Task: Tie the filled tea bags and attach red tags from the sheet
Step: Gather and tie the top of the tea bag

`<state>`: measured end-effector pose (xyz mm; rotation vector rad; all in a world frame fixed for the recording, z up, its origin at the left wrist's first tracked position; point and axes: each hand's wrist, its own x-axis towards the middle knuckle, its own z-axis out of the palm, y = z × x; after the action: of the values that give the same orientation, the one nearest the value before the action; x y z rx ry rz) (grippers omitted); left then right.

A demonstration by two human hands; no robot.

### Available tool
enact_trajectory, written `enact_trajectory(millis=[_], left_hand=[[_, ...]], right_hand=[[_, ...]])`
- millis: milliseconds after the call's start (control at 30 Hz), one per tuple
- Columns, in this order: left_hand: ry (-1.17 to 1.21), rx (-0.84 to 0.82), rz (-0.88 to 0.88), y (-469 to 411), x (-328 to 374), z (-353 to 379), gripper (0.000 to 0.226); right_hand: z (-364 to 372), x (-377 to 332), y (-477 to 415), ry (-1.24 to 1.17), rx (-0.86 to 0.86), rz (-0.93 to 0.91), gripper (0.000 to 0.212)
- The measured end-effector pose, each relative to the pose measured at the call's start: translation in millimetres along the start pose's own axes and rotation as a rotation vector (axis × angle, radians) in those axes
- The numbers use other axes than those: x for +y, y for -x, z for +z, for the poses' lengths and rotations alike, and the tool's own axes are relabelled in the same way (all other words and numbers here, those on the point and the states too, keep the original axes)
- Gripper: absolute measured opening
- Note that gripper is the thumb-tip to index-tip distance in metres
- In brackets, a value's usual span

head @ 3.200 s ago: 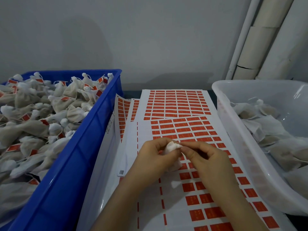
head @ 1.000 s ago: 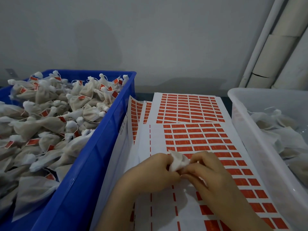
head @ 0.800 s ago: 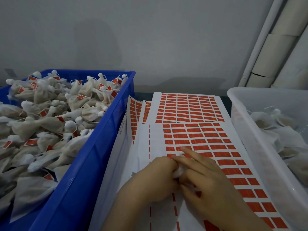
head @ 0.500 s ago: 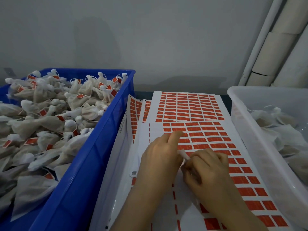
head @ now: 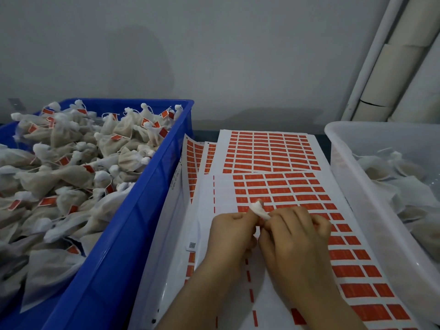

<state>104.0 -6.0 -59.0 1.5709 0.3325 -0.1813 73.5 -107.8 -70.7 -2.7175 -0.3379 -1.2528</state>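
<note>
Tea bag [head: 260, 210], a small white gathered pouch, sits between both hands, its puckered top poking up above the knuckles while the rest is hidden inside the fingers. Left hand [head: 234, 236] is curled around the near side of the bag, and right hand [head: 296, 236] is curled against it from the other side, fingertips pinching at the neck; whether a string is already looped there cannot be made out. Directly under the hands lies the sheet of red tags [head: 281, 186], with rows already stripped on the near side and full rows beyond the fingertips; a second sheet [head: 266, 148] lies farther out. Left of the left hand stands a blue crate [head: 133, 210] heaped with tied, tagged bags, and right of the right hand a white tub [head: 357, 186] holds bags that look untagged. The step in hand seems to be closing the neck. To do it well, the left hand should keep the gathered top bunched tight so no filling escapes, while the right draws the tie snug just below the pucker, low enough not to slip off. A tag from the nearest full row just past the fingertips saves reaching, and peeling it cleanly from one corner avoids tearing its neighbours.
</note>
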Motion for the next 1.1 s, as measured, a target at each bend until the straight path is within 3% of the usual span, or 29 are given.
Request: enact_trajectory(millis=[100,200,300,400,533,700,833,900,1000,1100], left_hand=[[0.112,-0.040,-0.041,4.1,0.8,0.9,0.021],[0.137,-0.073,0.027,4.9,-0.6,2.4,0.026],[0.121,-0.108,0.111,5.9,0.8,3.9,0.027],[0.120,-0.155,0.142,5.4,5.1,1.0,0.013],[0.062,-0.202,0.161,0.1,7.1,-2.4,0.011],[-0.093,-0.307,0.256,-1.9,9.0,-11.0,0.013],[-0.146,-0.429,0.331,2.2,11.3,-12.6,0.021],[-0.136,-0.464,0.344,2.1,11.9,-13.6,0.016],[-0.164,-0.439,0.358,-1.5,11.0,-14.5,0.017],[-0.236,-0.361,0.339,-3.1,7.6,-10.7,0.017]], right_hand=[[1.0,1.7,1.1,-0.006,-0.016,0.023,0.019],[1.9,1.7,2.5,-0.048,-0.017,0.057,0.018],[1.1,2.3,3.0,-0.170,0.002,0.121,0.013],[-2.7,3.8,4.1,-0.332,0.006,0.146,0.010],[-8.4,7.5,4.2,-0.517,-0.078,0.246,0.009],[-10.4,13.8,2.0,-0.533,-0.059,0.350,0.021],[-10.2,19.2,-1.9,-0.451,-0.005,0.295,0.006],[-12.1,19.2,-5.1,-0.386,-0.033,0.274,0.008],[-12.9,18.3,-5.3,-0.423,-0.031,0.271,0.012],[-13.3,17.6,-4.1,-0.654,-0.116,0.437,0.012]])
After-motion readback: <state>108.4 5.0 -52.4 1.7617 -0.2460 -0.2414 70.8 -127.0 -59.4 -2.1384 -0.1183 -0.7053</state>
